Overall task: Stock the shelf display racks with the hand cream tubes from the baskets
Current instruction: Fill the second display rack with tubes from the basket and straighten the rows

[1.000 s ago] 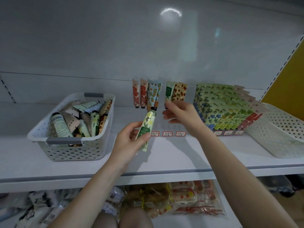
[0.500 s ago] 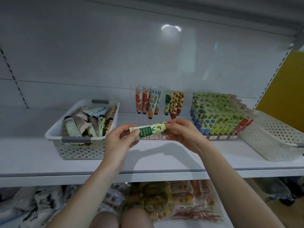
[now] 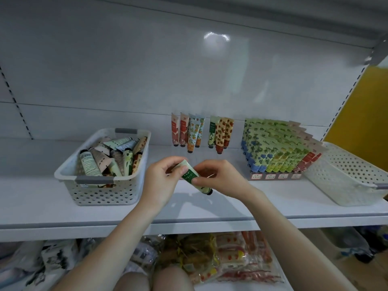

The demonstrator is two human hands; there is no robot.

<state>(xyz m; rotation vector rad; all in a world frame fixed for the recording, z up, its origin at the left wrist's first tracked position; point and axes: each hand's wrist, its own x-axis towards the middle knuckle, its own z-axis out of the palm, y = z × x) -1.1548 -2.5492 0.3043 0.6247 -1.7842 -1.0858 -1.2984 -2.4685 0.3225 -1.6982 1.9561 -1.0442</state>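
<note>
Tube pinched by left hand and right hand — over shelf, between basket and rack.

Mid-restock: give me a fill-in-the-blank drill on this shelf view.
The left hand and right hand grip the green tube, whose cap is ____.
The filled basket sits to the ____ of both hands.
The packed rack stands to the ____ of both hands.
Missing: black; left; right.

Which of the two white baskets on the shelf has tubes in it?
The basket on the left holds a heap of tubes; the basket on the right shows none inside.
</note>
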